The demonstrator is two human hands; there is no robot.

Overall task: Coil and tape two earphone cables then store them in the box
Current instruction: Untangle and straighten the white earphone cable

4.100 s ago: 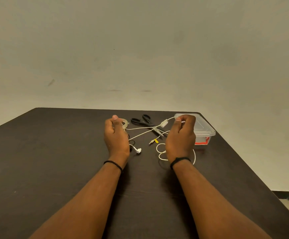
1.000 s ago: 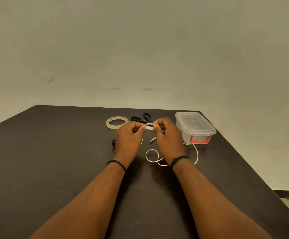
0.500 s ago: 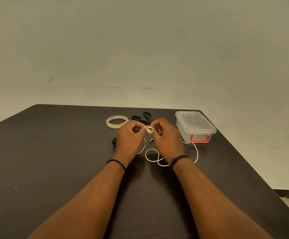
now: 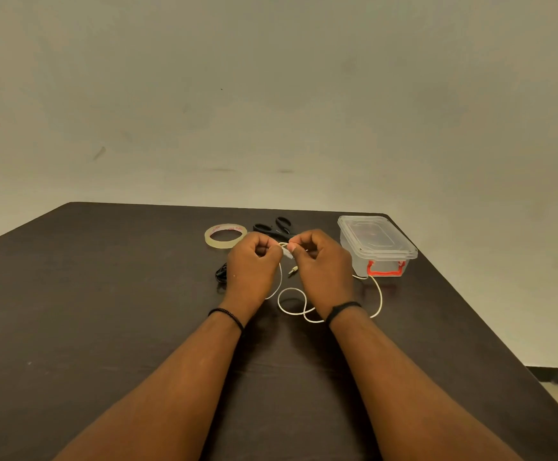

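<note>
My left hand (image 4: 252, 266) and my right hand (image 4: 321, 264) are close together above the table, each pinching part of the white earphone cable (image 4: 292, 302) between them. Loose loops of that cable lie on the table under my right wrist and trail toward the box. A black earphone cable (image 4: 221, 274) lies bunched just left of my left hand. The clear plastic box (image 4: 376, 242) with a red latch stands to the right, its lid on. A roll of clear tape (image 4: 225, 235) lies behind my left hand.
Black-handled scissors (image 4: 276, 226) lie behind my hands, between the tape roll and the box. The dark table (image 4: 88, 311) ends in an edge close to the right of the box. A plain wall stands behind.
My hands, spread wide with the white cable stretched between them four seconds ago, have come together. Over the last second they hardly moved and kept pinching the cable.
</note>
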